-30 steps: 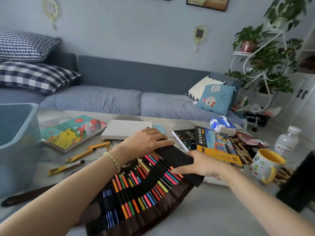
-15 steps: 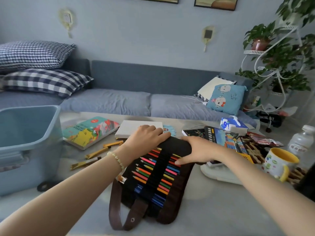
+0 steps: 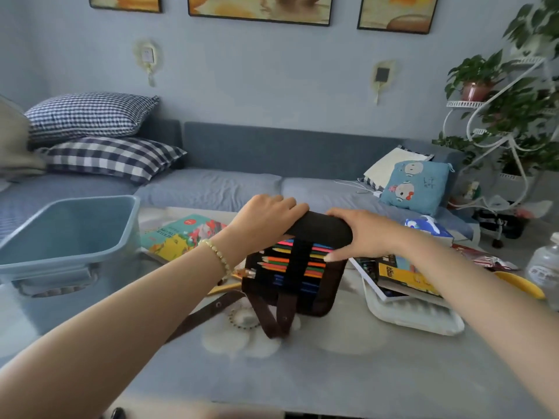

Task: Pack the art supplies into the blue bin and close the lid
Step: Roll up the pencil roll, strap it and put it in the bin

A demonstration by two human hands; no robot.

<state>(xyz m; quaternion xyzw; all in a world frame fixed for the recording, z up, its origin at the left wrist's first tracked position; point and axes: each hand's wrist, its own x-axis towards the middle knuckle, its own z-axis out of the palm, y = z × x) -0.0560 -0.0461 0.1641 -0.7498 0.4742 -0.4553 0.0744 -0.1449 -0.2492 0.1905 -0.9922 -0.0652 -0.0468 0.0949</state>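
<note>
A dark brown roll-up pencil case (image 3: 323, 294) full of coloured pencils lies mid-table, its far end rolled into a thick black tube. My left hand (image 3: 266, 220) grips the left end of that roll, and my right hand (image 3: 367, 234) grips the right end, thumb underneath. The case's brown strap (image 3: 205, 313) trails toward me on the table. The open blue bin (image 3: 72, 267) stands at the left edge. No lid is in view. A colourful book (image 3: 178, 235) and yellow pens (image 3: 225, 287) lie between bin and case.
A pastel box (image 3: 402, 276) rests on a white palette tray (image 3: 414, 319) at the right. Further right are a yellow mug (image 3: 520, 284), a clear bottle (image 3: 544, 267) and a blue-white tissue pack (image 3: 429, 228). A sofa with cushions runs behind the table; a plant stand stands far right.
Both hands have rolled the pencil case up further away from me, so fewer pencils show. The view has tilted up and shifted, bringing more of the bin into sight.
</note>
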